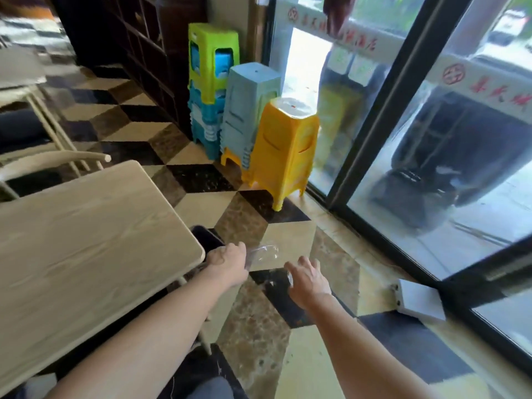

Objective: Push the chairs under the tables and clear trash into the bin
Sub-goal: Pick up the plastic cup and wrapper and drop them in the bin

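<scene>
The left hand [227, 259] is closed around a clear, crumpled piece of plastic [263, 251], probably trash, just beside the near corner of the worktop [86, 234]. The right hand [309, 279] is spread open with wide fingers and holds nothing that I can see clearly; something pale is at its edge, but it is too blurred to name. A dark chair [207, 237] sits tucked against the same corner, so this one seems already pushed in. Beyond the worktop, another chair [54, 162] stands a little apart from it. No bin is visible, so the trash still must be carried and dropped.
</scene>
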A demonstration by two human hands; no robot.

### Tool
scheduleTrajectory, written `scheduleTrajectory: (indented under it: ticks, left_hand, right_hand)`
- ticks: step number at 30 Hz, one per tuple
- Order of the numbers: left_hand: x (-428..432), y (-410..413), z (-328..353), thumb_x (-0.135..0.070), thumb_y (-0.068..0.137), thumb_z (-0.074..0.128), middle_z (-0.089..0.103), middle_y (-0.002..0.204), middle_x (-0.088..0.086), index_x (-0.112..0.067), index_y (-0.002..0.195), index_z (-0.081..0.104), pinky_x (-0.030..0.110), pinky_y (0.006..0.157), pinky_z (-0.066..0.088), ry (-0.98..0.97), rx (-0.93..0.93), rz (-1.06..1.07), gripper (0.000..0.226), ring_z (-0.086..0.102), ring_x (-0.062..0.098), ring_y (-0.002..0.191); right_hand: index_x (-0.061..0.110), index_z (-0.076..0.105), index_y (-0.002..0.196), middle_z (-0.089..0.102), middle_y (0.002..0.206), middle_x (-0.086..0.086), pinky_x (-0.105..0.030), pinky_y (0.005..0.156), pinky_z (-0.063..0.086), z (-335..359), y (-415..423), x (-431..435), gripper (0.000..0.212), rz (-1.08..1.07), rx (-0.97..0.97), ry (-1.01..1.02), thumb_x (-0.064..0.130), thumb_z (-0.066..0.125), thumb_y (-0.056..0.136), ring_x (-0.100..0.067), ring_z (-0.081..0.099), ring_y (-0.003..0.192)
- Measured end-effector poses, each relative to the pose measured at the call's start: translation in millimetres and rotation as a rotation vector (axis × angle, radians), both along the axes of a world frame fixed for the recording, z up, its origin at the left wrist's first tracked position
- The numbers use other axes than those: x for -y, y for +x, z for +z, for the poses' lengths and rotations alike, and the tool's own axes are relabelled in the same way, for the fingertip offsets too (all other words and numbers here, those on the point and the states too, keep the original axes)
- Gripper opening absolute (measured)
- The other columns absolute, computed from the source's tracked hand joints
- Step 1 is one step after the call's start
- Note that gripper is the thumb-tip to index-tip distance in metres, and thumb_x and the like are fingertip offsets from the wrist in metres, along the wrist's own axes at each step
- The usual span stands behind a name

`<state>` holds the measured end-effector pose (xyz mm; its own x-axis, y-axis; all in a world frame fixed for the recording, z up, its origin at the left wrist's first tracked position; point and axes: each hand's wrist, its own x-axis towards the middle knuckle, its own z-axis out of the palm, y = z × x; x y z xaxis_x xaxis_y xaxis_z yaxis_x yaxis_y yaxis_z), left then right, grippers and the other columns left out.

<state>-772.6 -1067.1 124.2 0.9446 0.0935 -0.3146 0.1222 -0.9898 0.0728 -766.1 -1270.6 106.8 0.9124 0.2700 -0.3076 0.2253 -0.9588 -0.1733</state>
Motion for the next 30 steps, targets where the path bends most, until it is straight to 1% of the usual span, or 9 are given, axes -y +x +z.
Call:
scheduleTrajectory:
  ticks: [3, 8, 13, 16, 19, 21, 24, 28, 30]
  left_hand:
    - [11.4, 22.6, -9.8, -0.037, 0.091, 0.06, 0.061, 0.121, 0.01, -0.017, 0.119, 0.047, 0.04, 0.077, 0.048, -0.025, -0.012, -0.018, 0.037, 0.062, 0.032, 0.109]
    - [7.5, 71.0, -29.1, -0.037, 0.093, 0.057, 0.059, 0.125, 0.01, -0.015, 0.123, 0.047, 0.044, 0.086, 0.053, -0.068, -0.048, 0.043, 0.039, 0.06, 0.032, 0.114]
    - [-28.6, 144.9, -66.2, -0.038, 0.093, 0.057, 0.06, 0.126, 0.01, -0.015, 0.125, 0.046, 0.042, 0.084, 0.052, -0.106, -0.069, 0.117, 0.041, 0.06, 0.031, 0.113]
    - [-60.3, 197.7, -87.1, -0.041, 0.092, 0.059, 0.059, 0.126, 0.01, -0.016, 0.126, 0.045, 0.042, 0.082, 0.052, -0.17, -0.1, 0.232, 0.044, 0.061, 0.031, 0.113]
    - [-90.5, 242.8, -99.7, -0.044, 0.092, 0.059, 0.061, 0.122, 0.009, -0.017, 0.124, 0.047, 0.04, 0.075, 0.05, -0.237, -0.09, 0.34, 0.044, 0.063, 0.03, 0.108]
    - [-110.3, 265.2, -104.3, -0.045, 0.09, 0.062, 0.061, 0.122, 0.01, -0.017, 0.123, 0.047, 0.04, 0.075, 0.05, -0.244, -0.088, 0.396, 0.046, 0.064, 0.03, 0.107]
    - [-136.9, 285.9, -111.3, -0.046, 0.09, 0.062, 0.062, 0.122, 0.01, -0.016, 0.125, 0.048, 0.04, 0.077, 0.053, -0.243, -0.094, 0.517, 0.047, 0.065, 0.03, 0.107]
    - [-161.9, 301.9, -136.0, -0.043, 0.09, 0.064, 0.063, 0.11, 0.007, -0.017, 0.115, 0.049, 0.034, 0.063, 0.045, -0.254, -0.1, 0.736, 0.04, 0.066, 0.027, 0.093]
    - [-169.3, 306.3, -156.3, -0.043, 0.089, 0.064, 0.063, 0.106, 0.008, -0.016, 0.111, 0.048, 0.034, 0.062, 0.043, -0.294, -0.125, 0.855, 0.038, 0.066, 0.029, 0.091]
  right_hand:
    - [0.03, 0.048, 0.134, 0.043, 0.128, -0.007, -0.044, 0.084, 0.054, -11.0, 12.9, 10.9, 0.044, -0.027, -0.025, -0.007, 0.015, 0.056, 0.094, -0.031, 0.036, 0.119]
    - [0.031, 0.046, 0.136, 0.041, 0.131, -0.005, -0.041, 0.076, 0.054, -28.7, 56.7, 11.1, 0.05, -0.007, -0.099, -0.053, 0.015, 0.062, 0.091, -0.031, 0.033, 0.122]
    - [0.019, 0.039, 0.14, 0.044, 0.131, -0.009, -0.044, 0.084, 0.055, -40.3, 148.6, -24.3, 0.056, 0.064, -0.104, -0.1, 0.013, 0.064, 0.09, -0.033, 0.037, 0.121]
    - [0.016, 0.039, 0.14, 0.044, 0.131, -0.008, -0.043, 0.085, 0.055, -47.6, 220.6, -59.9, 0.056, 0.13, -0.115, -0.129, 0.014, 0.066, 0.091, -0.031, 0.038, 0.118]
    - [0.019, 0.037, 0.143, 0.043, 0.132, -0.006, -0.042, 0.084, 0.053, -56.6, 285.3, -104.4, 0.062, 0.206, -0.137, -0.131, 0.016, 0.069, 0.089, -0.03, 0.037, 0.118]
    - [0.019, 0.036, 0.144, 0.043, 0.134, -0.006, -0.042, 0.088, 0.051, -64.1, 317.0, -134.3, 0.065, 0.263, -0.167, -0.11, 0.017, 0.07, 0.088, -0.03, 0.036, 0.12]
    - [0.018, 0.039, 0.141, 0.044, 0.136, -0.007, -0.043, 0.09, 0.05, -77.7, 352.3, -174.5, 0.061, 0.341, -0.205, -0.089, 0.02, 0.07, 0.088, -0.031, 0.037, 0.122]
    - [0.018, 0.034, 0.146, 0.043, 0.141, -0.007, -0.044, 0.097, 0.047, -108.6, 395.3, -224.7, 0.067, 0.428, -0.255, -0.063, 0.02, 0.069, 0.09, -0.031, 0.038, 0.125]
    - [0.016, 0.03, 0.149, 0.042, 0.142, -0.008, -0.045, 0.1, 0.044, -131.7, 413.4, -248.2, 0.07, 0.473, -0.286, -0.071, 0.02, 0.068, 0.09, -0.033, 0.037, 0.126]
